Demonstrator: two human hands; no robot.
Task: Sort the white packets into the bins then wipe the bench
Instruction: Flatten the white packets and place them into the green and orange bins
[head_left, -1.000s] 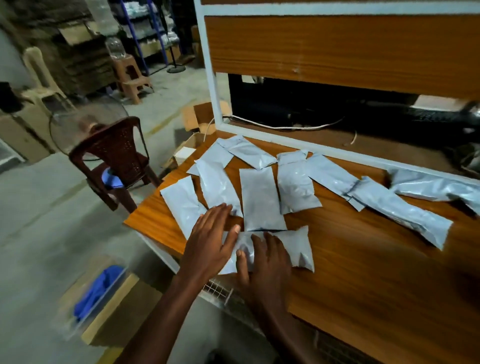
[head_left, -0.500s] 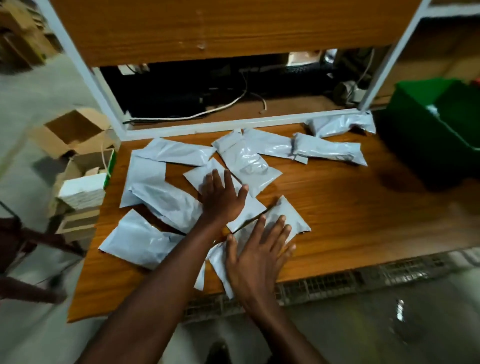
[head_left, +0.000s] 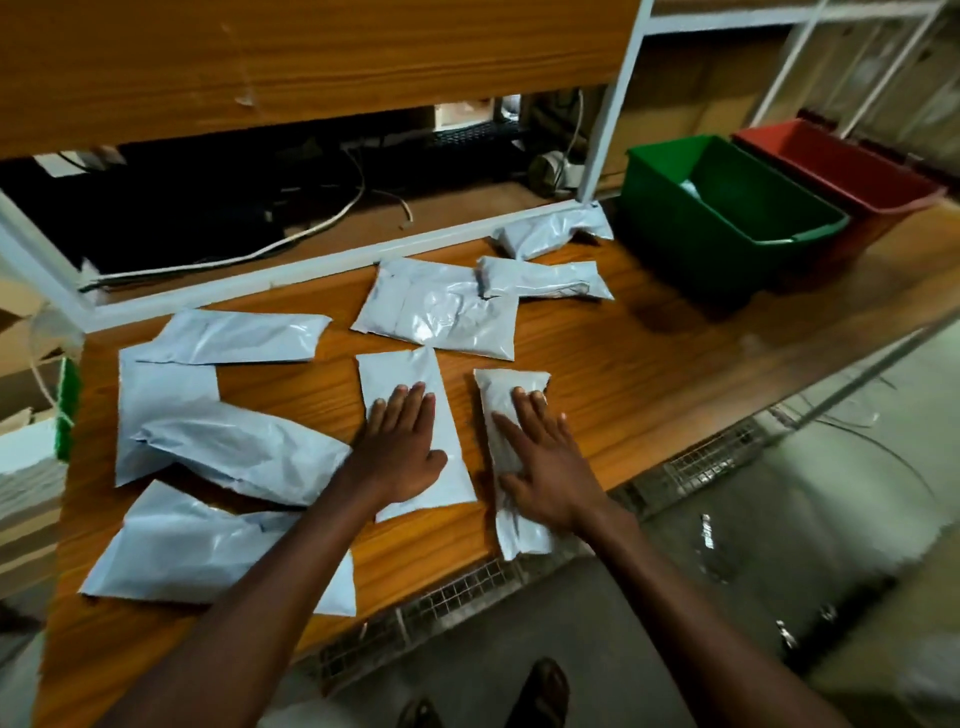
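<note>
Wooden surface (head_left: 597, 374) fills the middle of the view, grain running across it, with a white metal shelf frame (head_left: 608, 104) rising behind and a dark recess of cables under a wood panel. Off to the right sit the bins: a green bin (head_left: 670, 228) with something pale at its bottom, and a red bin (head_left: 883, 192) touching it on the far side. White packets are scattered all over; a crumpled group lies at the left (head_left: 228, 447), a big one sits centre-back (head_left: 441, 312), and two smaller ones lie near the frame rail.

Down to the hands now. The left hand (head_left: 400, 447) lies flat, fingers straight and together, pressing on a flat packet (head_left: 395, 374). The right hand (head_left: 540, 457) is spread wide, palm down on a narrow packet (head_left: 504, 395) whose near end overhangs the front edge of the surface. Neither hand grips anything; both press only.

My read: sorting is barely begun, as nearly every packet is on the surface and the bins are well apart from the hands. Risk here: that narrow packet could slide off the edge to the floor if the right hand pushes toward the body, since the plastic looks slick. Sliding two at once could also drag neighbours out of place.

No label, brand or writing is legible on any packet or bin.
</note>
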